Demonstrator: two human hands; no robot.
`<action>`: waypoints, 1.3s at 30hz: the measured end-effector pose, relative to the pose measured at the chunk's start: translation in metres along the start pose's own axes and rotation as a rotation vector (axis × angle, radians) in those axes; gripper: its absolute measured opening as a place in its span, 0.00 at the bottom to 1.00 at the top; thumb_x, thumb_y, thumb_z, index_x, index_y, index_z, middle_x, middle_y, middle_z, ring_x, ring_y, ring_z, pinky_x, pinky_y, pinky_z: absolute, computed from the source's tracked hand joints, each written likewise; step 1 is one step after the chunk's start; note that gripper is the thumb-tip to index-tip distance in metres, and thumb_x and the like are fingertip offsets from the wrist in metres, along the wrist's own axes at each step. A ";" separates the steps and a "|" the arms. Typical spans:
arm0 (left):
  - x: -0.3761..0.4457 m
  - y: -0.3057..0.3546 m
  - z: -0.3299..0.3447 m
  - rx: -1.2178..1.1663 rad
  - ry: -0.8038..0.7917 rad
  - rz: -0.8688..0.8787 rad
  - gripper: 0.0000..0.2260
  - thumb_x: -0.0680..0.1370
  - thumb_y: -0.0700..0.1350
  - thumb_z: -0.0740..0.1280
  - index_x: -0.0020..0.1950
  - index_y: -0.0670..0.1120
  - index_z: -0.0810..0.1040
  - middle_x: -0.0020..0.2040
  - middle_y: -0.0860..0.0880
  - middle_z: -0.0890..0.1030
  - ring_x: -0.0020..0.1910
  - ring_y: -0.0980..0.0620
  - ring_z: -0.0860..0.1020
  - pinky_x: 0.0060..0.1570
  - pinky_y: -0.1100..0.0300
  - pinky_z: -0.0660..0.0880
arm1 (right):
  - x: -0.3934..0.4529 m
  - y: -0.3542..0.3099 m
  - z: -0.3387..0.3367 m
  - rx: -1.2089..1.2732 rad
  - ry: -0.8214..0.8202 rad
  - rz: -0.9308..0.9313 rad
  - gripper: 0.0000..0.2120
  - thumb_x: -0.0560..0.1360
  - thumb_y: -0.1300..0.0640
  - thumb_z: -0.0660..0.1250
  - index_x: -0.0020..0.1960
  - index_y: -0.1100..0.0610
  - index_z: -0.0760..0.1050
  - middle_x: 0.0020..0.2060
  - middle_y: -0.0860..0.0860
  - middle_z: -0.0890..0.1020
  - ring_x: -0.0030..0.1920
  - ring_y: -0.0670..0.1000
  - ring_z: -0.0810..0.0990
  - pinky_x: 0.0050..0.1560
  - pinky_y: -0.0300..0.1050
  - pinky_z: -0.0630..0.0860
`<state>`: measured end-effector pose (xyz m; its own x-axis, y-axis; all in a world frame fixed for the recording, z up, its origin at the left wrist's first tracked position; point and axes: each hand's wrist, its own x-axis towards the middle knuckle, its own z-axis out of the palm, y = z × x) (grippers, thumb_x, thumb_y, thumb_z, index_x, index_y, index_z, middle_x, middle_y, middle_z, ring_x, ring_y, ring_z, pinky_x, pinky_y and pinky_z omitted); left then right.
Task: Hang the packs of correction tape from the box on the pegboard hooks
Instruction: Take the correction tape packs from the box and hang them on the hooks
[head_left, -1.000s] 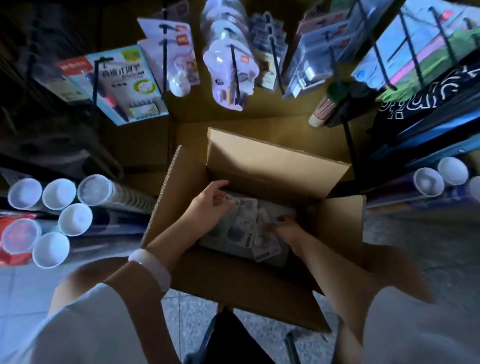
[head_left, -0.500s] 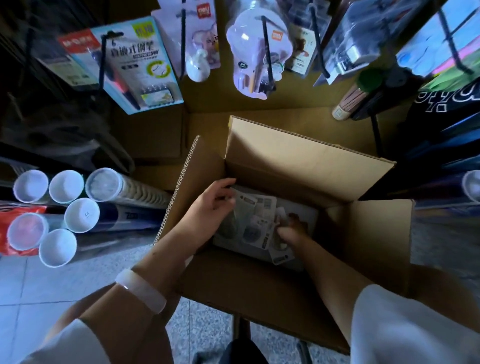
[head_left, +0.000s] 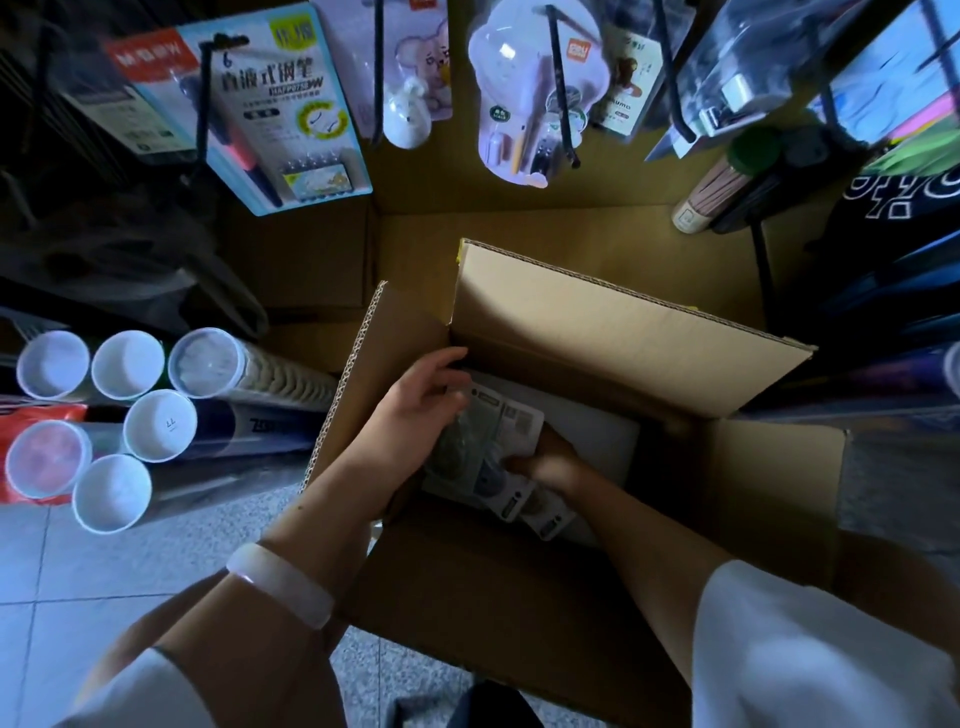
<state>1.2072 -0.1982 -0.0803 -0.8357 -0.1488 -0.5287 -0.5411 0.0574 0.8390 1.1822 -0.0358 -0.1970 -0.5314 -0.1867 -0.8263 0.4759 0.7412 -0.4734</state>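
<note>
Correction tape packs (head_left: 493, 441) – left hand (head_left: 415, 415), right hand (head_left: 550, 462) gripping

We see a dim shop corner lit from the lower left, where a pale tiled floor (head_left: 78, 582) catches bluish light. At the left of the frame rolled tubes (head_left: 140, 405) with white end caps lie stacked. Across the top, packaged stationery (head_left: 280, 119) hangs on black hooks (head_left: 561, 88) against a brown board (head_left: 597, 218). Dark shelves (head_left: 893, 291) fill the right edge.
</note>
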 end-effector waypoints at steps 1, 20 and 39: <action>0.000 0.001 -0.001 0.001 0.005 -0.001 0.19 0.77 0.31 0.59 0.61 0.51 0.69 0.56 0.44 0.76 0.50 0.51 0.77 0.58 0.52 0.72 | 0.001 0.001 0.003 -0.060 -0.032 -0.001 0.27 0.73 0.56 0.69 0.70 0.58 0.66 0.68 0.57 0.71 0.65 0.57 0.72 0.61 0.45 0.70; -0.009 0.010 0.016 -0.081 -0.043 -0.243 0.28 0.73 0.49 0.70 0.70 0.48 0.65 0.57 0.49 0.78 0.54 0.49 0.78 0.55 0.53 0.76 | -0.116 -0.041 -0.104 0.332 -0.095 -0.174 0.07 0.74 0.60 0.65 0.44 0.49 0.78 0.40 0.50 0.85 0.41 0.52 0.83 0.47 0.48 0.78; -0.039 0.043 -0.032 -0.136 0.172 0.087 0.08 0.73 0.41 0.68 0.52 0.44 0.77 0.43 0.46 0.84 0.39 0.51 0.84 0.32 0.61 0.79 | -0.025 -0.008 -0.008 0.706 -0.187 0.123 0.20 0.80 0.45 0.52 0.63 0.56 0.71 0.63 0.54 0.75 0.64 0.52 0.73 0.57 0.44 0.72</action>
<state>1.2193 -0.2215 -0.0194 -0.8437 -0.3161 -0.4340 -0.4405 -0.0546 0.8961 1.1859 -0.0313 -0.1701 -0.3470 -0.2827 -0.8942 0.8952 0.1843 -0.4057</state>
